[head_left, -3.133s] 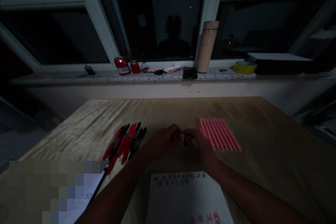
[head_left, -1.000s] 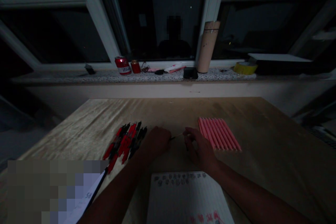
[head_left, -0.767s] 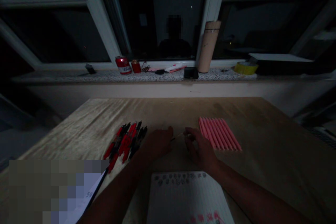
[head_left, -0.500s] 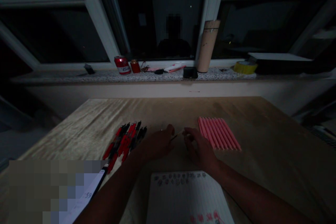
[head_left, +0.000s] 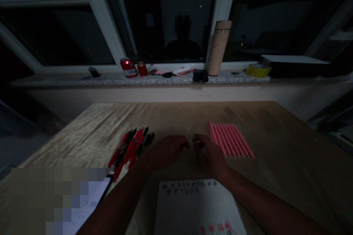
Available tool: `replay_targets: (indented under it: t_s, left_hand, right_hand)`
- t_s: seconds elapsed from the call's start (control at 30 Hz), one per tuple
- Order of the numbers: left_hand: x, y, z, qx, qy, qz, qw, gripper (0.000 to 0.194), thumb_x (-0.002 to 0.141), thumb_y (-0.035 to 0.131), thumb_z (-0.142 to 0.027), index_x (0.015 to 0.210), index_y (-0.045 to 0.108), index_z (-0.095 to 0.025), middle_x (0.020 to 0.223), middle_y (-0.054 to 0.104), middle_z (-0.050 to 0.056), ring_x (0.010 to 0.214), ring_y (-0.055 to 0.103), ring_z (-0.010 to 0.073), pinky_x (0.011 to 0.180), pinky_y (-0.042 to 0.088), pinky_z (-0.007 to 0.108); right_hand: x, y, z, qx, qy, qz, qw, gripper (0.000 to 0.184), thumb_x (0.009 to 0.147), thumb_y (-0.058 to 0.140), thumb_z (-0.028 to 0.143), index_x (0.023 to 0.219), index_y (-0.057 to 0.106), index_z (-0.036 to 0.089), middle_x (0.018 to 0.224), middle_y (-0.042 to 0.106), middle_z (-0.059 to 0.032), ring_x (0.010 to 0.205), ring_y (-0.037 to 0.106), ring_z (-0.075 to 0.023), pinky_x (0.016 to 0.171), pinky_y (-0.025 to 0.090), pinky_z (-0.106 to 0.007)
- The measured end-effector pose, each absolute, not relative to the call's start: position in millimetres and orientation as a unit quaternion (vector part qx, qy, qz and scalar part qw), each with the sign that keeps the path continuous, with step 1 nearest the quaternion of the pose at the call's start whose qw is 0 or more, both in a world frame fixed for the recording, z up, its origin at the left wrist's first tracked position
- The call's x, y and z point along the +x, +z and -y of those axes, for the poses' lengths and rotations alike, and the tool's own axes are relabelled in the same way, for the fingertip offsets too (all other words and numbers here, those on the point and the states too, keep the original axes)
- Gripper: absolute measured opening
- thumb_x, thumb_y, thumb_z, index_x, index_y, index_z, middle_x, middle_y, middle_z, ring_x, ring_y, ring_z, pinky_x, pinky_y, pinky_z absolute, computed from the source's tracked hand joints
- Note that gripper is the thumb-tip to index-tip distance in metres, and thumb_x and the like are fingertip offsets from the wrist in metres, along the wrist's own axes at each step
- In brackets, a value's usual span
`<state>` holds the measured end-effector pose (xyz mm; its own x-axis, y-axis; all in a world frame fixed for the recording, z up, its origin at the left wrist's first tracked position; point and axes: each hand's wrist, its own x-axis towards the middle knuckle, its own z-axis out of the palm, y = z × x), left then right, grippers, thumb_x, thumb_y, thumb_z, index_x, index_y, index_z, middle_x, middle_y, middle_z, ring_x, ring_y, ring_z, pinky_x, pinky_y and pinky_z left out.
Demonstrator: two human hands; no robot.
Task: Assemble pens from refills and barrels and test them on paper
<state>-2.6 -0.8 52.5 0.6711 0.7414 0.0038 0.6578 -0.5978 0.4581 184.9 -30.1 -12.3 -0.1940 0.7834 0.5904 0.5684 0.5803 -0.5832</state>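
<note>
I'm holding my left hand (head_left: 171,147) and right hand (head_left: 209,154) curled near each other, dimness hiding whether either grip is pinching anything. Pink sticks (head_left: 231,139) are lying at the right hand's two o'clock, where a careless outward swing could be scattering them.

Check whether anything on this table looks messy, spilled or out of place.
The red and black pens on the left look untidy: they lie bunched with uneven ends, while the pink sticks on the right lie side by side in a neat row. No spill shows, though the picture is dim.
</note>
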Motion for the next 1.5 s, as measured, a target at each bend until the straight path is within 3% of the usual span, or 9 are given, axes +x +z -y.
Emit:
replay_targets:
  t_s: [0.2,0.33,0.57,0.87,1.0,1.17,1.5]
  left_hand:
    - [1,61,-2,0.877,0.171,-0.392,0.217,0.033,0.081,0.045,-0.012,0.109,0.060,-0.020,0.103,0.066,0.005,0.092,0.060,0.0168,0.083,0.045,0.030]
    - [2,70,-1,0.814,0.263,-0.415,0.311,0.028,0.079,0.053,-0.017,0.105,0.063,-0.020,0.087,0.068,0.002,0.075,0.061,0.0123,0.069,0.047,0.023]
    - [4,84,4,0.703,0.396,-0.397,0.437,0.026,0.087,0.048,-0.033,0.088,0.065,-0.013,0.065,0.064,0.001,0.054,0.055,0.0084,0.054,0.045,0.021]
    - [0,85,2,0.710,0.298,-0.378,0.514,0.026,0.084,0.053,-0.033,0.076,0.067,-0.012,0.060,0.065,0.002,0.054,0.059,0.0099,0.057,0.045,0.021]
    - [1,83,2,0.724,0.262,-0.372,0.519,0.029,0.084,0.053,-0.033,0.070,0.067,-0.012,0.059,0.065,0.002,0.056,0.059,0.0101,0.059,0.045,0.021]
    - [3,78,2,0.719,0.238,-0.367,0.540,0.024,0.082,0.056,-0.032,0.076,0.068,-0.013,0.063,0.066,0.002,0.058,0.061,0.0110,0.061,0.047,0.022]
    - [5,70,-4,0.663,0.312,-0.347,0.586,0.027,0.086,0.051,-0.035,0.083,0.063,-0.011,0.064,0.066,0.003,0.055,0.062,0.0117,0.057,0.048,0.023]
  right_hand:
    - [185,-14,29,-0.442,0.118,0.764,0.456,0.031,0.088,0.042,0.016,0.119,0.043,0.020,0.100,0.060,-0.0092,0.083,0.060,-0.0173,0.072,0.050,-0.032]
    - [184,-16,28,-0.444,0.118,0.761,0.458,0.030,0.089,0.042,0.016,0.118,0.042,0.020,0.100,0.060,-0.0087,0.084,0.059,-0.0170,0.073,0.050,-0.031]
    - [185,-12,30,-0.451,0.129,0.760,0.451,0.031,0.088,0.043,0.017,0.119,0.042,0.020,0.101,0.060,-0.0087,0.082,0.059,-0.0166,0.072,0.049,-0.030]
    - [185,-15,29,-0.461,0.105,0.757,0.452,0.037,0.089,0.044,0.017,0.125,0.040,0.018,0.101,0.060,-0.0106,0.085,0.059,-0.0184,0.074,0.049,-0.033]
    - [185,-11,29,-0.421,0.114,0.781,0.448,0.030,0.088,0.044,0.014,0.117,0.048,0.019,0.098,0.060,-0.0090,0.086,0.058,-0.0171,0.073,0.049,-0.030]
    - [185,-8,30,-0.383,0.075,0.811,0.436,0.025,0.088,0.043,0.014,0.109,0.054,0.020,0.095,0.061,-0.0093,0.083,0.058,-0.0174,0.071,0.049,-0.030]
    - [186,-9,30,-0.392,0.100,0.805,0.434,0.031,0.086,0.044,0.013,0.116,0.050,0.020,0.100,0.061,-0.0099,0.088,0.059,-0.0185,0.075,0.050,-0.031]
